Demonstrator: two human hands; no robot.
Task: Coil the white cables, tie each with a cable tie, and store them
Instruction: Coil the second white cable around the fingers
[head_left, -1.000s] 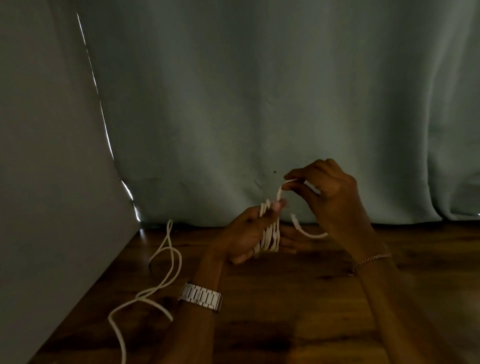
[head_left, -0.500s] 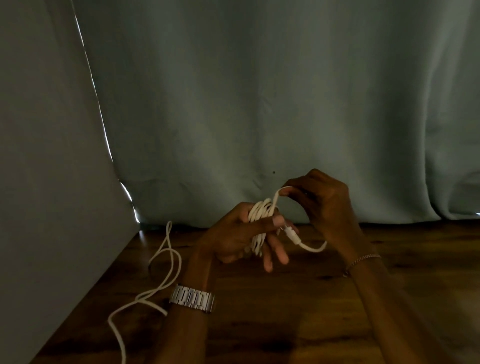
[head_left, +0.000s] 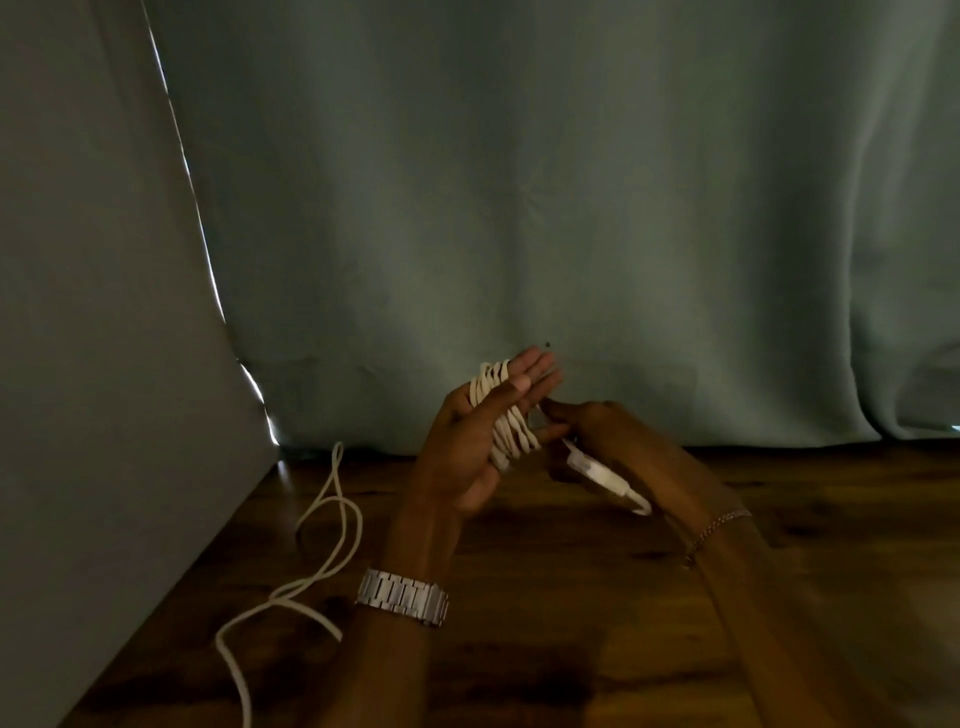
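A white cable is wound in several loops (head_left: 506, 415) around the straight fingers of my left hand (head_left: 470, 447), which is raised above the wooden table, palm toward me, thumb lying across the loops. My right hand (head_left: 608, 431) is just right of the coil and pinches the cable's free end close to the loops. The white plug end (head_left: 605, 475) hangs below that hand. A second white cable (head_left: 322, 551) lies loose and uncoiled on the table at the left. No cable tie is visible.
The dark wooden table (head_left: 545, 597) runs to a grey-green curtain (head_left: 519, 208) at the back and a plain wall (head_left: 78, 364) on the left. A metal watch sits on my left wrist, a thin bracelet on my right.
My left hand has straightened its fingers and turned upright with the coil around them. My right hand dropped from above the coil to its right side, drawing the cable end down.
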